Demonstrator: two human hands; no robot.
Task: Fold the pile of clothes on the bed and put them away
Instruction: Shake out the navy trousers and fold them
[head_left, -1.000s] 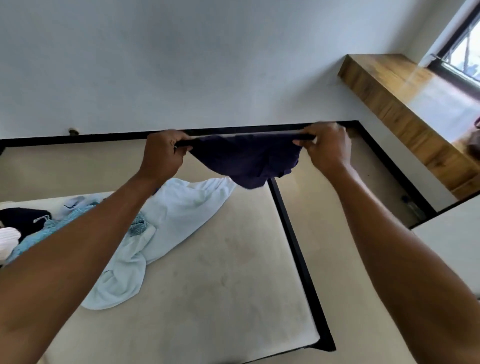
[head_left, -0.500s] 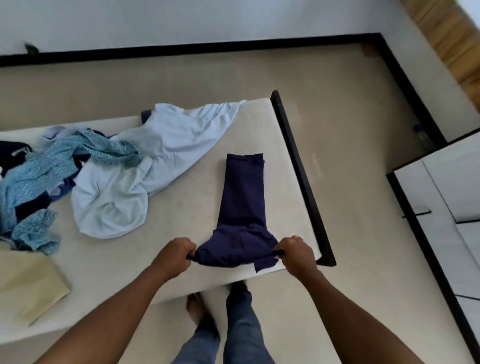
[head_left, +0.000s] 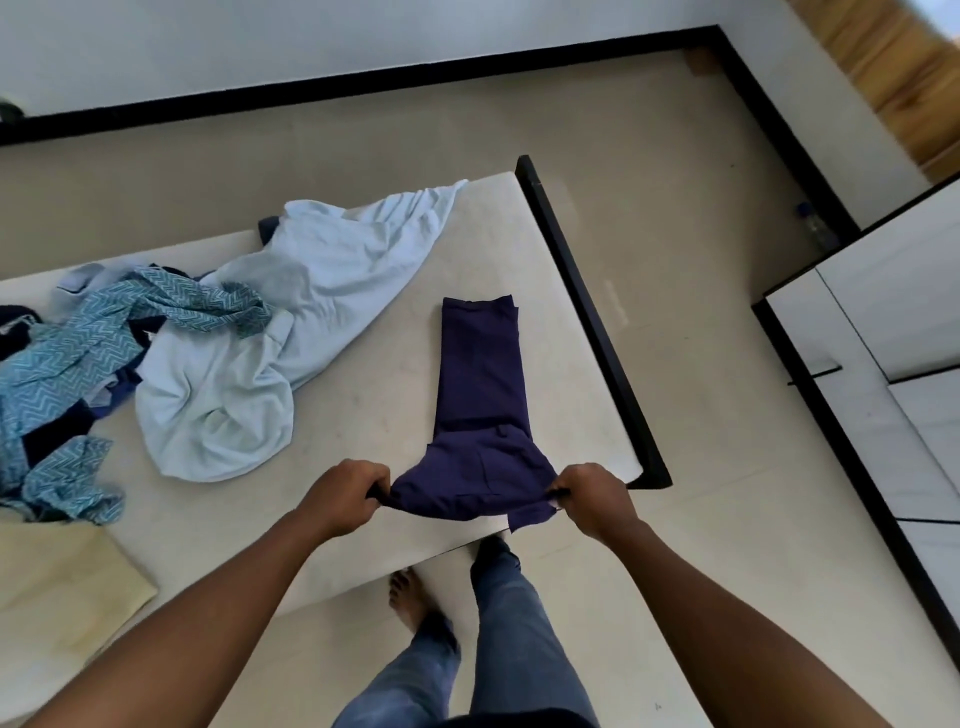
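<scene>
A dark navy garment (head_left: 480, 395) lies stretched lengthwise on the cream mattress (head_left: 374, 519) near its right corner. My left hand (head_left: 345, 496) pinches the garment's near left corner and my right hand (head_left: 592, 499) pinches its near right corner, holding that end slightly off the bed. To the left lies a crumpled pale blue garment (head_left: 291, 332), and beyond it a heap with a blue zigzag-patterned cloth (head_left: 93, 353) and dark pieces.
A pale yellow cloth (head_left: 57, 587) lies flat at the bed's near left. The black bed frame (head_left: 587, 312) runs along the right side. White wardrobe doors (head_left: 893, 338) stand at the right; a wooden shelf (head_left: 893, 67) sits in the far corner. My legs stand at the bed's edge.
The navy garment was held up in the air a second ago; it now lies laid out on the mattress, with both hands still gripping its near end. The view tipped down.
</scene>
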